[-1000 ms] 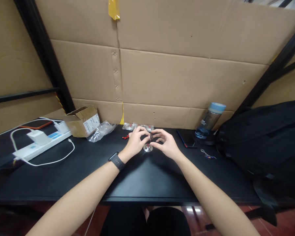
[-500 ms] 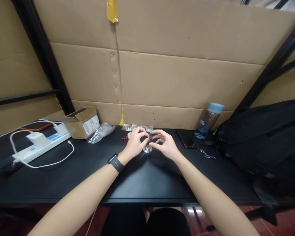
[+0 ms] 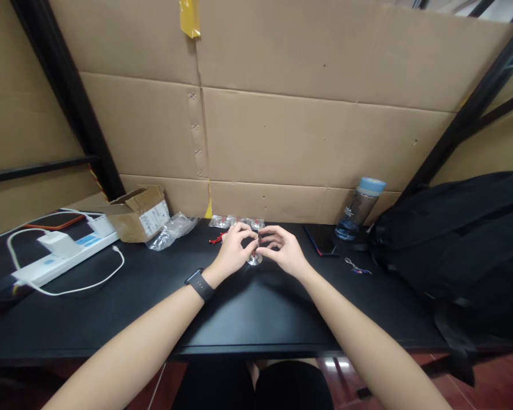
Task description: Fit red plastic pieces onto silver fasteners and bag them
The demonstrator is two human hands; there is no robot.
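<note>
My left hand (image 3: pixel 238 249), with a black watch at its wrist, is closed in a pinch at the middle of the desk. Facing it, my right hand (image 3: pixel 283 248) has its thumb and fingers curled round a small dark disc (image 3: pixel 259 236), seen nearly edge-on. Just below the fingertips is a small shiny metal round base (image 3: pixel 255 260) with a bit of red above it. My fingers hide most of what joins these parts. Red pieces (image 3: pixel 216 238) lie just left of my left hand. Behind the hands are clear packets (image 3: pixel 222 221) with round silvery parts inside.
On the left of the black desk (image 3: pixel 265 319) are a white power strip (image 3: pixel 68 257) with cables, a cardboard box (image 3: pixel 139 215) and a crumpled plastic bag (image 3: pixel 171 232). At right are a phone (image 3: pixel 320 241), a water bottle (image 3: pixel 359 209), a keychain (image 3: pixel 359 267) and a black backpack (image 3: pixel 457 250).
The dark disc has turned from a partly face-on view to nearly edge-on between my fingers. Both hands stay almost in place; the whole view has shifted slightly.
</note>
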